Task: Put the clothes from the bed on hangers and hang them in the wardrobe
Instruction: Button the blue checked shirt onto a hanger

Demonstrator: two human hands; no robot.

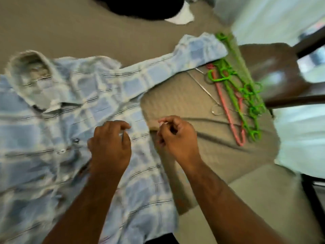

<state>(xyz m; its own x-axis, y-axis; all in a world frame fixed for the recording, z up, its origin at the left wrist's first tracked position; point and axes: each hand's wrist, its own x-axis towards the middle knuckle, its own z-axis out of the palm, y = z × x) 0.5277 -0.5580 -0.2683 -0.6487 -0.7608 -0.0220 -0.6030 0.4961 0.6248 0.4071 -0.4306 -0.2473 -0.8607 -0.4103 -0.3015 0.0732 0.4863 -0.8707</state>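
A blue and white plaid shirt [73, 110] lies spread on the bed, collar at the upper left, one sleeve stretched toward the upper right. My left hand [110, 148] hovers over the shirt's right side with curled fingers. A thin grey sliver shows by its thumb, and blur hides what it is. My right hand [175, 138] is just past the shirt's right edge, over the bedcover, with fingers curled and nothing visible in them. A pile of green hangers [246, 88], a pink hanger [226, 110] and wire hangers [204, 87] lies at the bed's right edge.
The bed has a tan quilted cover [202, 155]. A black garment [140, 7] and a white cloth [182, 16] lie at the top. A dark wooden chair [274, 71] stands close to the bed on the right, over a pale floor.
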